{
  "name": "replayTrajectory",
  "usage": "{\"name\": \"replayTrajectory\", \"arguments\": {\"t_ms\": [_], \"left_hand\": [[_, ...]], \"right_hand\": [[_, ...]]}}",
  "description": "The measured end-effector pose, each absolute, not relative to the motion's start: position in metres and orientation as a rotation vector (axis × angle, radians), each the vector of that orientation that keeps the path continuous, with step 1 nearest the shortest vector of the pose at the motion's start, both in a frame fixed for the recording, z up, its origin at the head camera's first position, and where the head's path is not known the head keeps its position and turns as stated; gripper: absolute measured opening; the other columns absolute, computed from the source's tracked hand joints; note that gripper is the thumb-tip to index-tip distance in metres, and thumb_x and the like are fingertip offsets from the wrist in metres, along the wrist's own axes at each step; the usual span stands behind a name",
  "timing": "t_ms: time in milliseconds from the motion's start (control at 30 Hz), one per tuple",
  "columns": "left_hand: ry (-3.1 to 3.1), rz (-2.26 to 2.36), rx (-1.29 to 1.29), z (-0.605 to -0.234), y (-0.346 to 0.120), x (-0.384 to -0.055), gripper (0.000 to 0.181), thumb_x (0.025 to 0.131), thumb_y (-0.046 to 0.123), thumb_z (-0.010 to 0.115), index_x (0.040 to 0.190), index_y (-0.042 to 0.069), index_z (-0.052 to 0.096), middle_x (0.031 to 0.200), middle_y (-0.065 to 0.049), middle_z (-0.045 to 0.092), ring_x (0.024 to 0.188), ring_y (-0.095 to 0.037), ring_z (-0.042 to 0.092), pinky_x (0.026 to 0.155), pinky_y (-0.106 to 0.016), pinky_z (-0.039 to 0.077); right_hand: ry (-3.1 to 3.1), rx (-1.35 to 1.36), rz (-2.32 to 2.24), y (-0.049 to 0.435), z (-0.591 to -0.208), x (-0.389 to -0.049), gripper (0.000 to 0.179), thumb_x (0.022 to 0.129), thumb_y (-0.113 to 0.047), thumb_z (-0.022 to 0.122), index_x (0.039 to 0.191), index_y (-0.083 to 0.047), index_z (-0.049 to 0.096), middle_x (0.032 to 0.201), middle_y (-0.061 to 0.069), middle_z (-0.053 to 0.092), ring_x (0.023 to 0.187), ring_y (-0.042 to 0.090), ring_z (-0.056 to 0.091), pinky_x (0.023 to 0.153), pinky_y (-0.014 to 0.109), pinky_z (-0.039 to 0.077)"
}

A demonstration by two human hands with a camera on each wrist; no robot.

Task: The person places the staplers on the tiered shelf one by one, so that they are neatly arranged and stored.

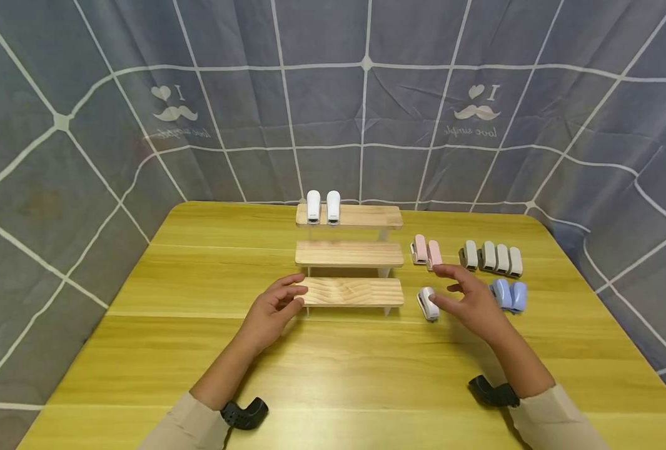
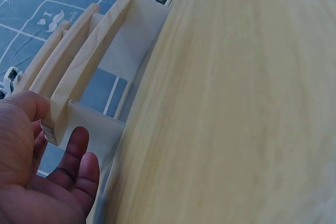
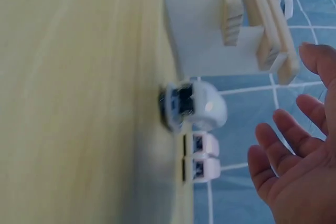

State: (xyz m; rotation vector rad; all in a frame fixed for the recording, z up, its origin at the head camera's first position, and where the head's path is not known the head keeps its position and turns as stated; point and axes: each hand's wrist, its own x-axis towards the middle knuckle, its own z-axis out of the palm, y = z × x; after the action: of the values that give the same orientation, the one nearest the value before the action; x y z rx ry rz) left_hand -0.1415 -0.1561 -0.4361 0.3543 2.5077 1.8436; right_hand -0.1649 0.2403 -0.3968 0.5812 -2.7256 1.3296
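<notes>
My left hand (image 1: 273, 309) is at the left end of the lowest wooden shelf of a three-step display stand (image 1: 349, 292). In the left wrist view its thumb is right at the board's corner (image 2: 56, 121), the other fingers loosely bent and spread. My right hand (image 1: 473, 303) hovers with thumb and fingers apart beside a white mini stapler (image 1: 428, 304). The thumb overlaps that stapler in the head view; in the right wrist view a gap shows between the hand (image 3: 299, 156) and the stapler (image 3: 207, 106). Two white staplers (image 1: 313, 206) stand at the left of the top shelf.
Right of the stand, two pink staplers (image 1: 419, 249) lie beside several grey-white ones (image 1: 488, 255). Two blue ones (image 1: 517, 297) are just beyond my right hand. The wooden table (image 1: 333, 381) is backed by a grey checked curtain (image 1: 327, 106).
</notes>
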Motion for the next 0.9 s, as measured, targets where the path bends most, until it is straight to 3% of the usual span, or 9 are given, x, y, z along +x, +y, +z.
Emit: {"name": "replayTrajectory", "arguments": {"t_ms": [167,467,900], "left_hand": [[2.517,1.835,0.325,-0.436,-0.156,-0.141,0.024,0.099,0.011,0.062,0.121,0.004,0.07,0.145,0.001,0.051,0.119,-0.021,0.055,0.092,-0.036,0.047],[2.518,1.812,0.328,-0.408,-0.149,-0.129,0.025,0.099,0.004,0.06,0.121,-0.004,0.067,0.146,-0.011,0.05,0.12,-0.028,0.055,0.091,-0.033,0.047],[2.52,1.803,0.315,-0.401,-0.148,-0.126,0.024,0.099,0.006,0.06,0.12,-0.004,0.068,0.146,-0.011,0.05,0.118,-0.027,0.056,0.091,-0.033,0.047]], "right_hand": [[-2.781,0.613,1.316,0.248,-0.407,-0.171,0.055,0.092,-0.011,0.072,0.141,-0.001,0.05,0.139,0.021,0.052,0.126,0.036,0.048,0.094,0.054,0.043],[-2.878,0.617,1.319,0.261,-0.415,-0.176,0.055,0.093,-0.015,0.072,0.14,0.004,0.05,0.134,0.023,0.056,0.121,0.039,0.053,0.093,0.054,0.046],[-2.984,0.738,1.467,0.264,-0.422,-0.176,0.07,0.091,-0.019,0.075,0.147,0.004,0.04,0.145,0.023,0.046,0.13,0.042,0.046,0.098,0.055,0.042]]}}
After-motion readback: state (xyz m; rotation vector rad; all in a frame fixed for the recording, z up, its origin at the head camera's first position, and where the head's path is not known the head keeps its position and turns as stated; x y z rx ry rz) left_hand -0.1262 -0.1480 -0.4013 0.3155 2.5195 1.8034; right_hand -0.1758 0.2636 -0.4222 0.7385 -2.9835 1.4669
